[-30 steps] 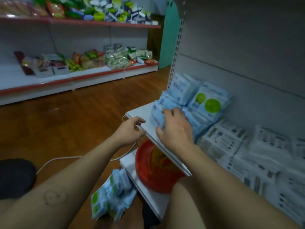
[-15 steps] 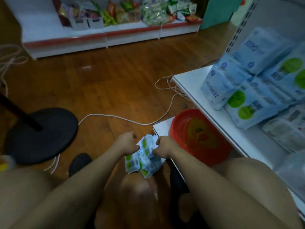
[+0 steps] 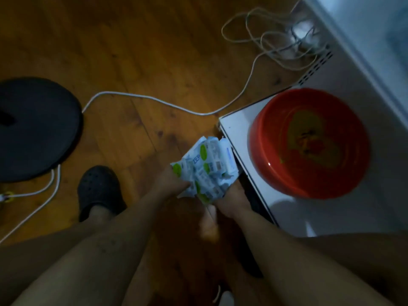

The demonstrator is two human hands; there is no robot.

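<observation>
We clutch the wipe packs (image 3: pixel 204 171) between left hand (image 3: pixel 170 184) and right hand (image 3: pixel 229 199), low over the floor (image 3: pixel 154 62) beside the shelf (image 3: pixel 236 129) corner. Both grips wrap the bundle; squeeze evenly, lift together so none slips.

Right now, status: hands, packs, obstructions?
Gripping: left hand, right hand on packs. Bunch beside shelf edge. Nearby: basin on shelf, apart; cable on floor.

Bare floor (image 3: pixel 143 51) is lying open far and left of the packets (image 3: pixel 205 171). The shelf (image 3: pixel 238 129) is pressing against their right side, its bowl (image 3: pixel 309 142) taking up room. A cable (image 3: pixel 154 100) is crossing beyond, and a shoe (image 3: pixel 99 188) is sitting left.
</observation>
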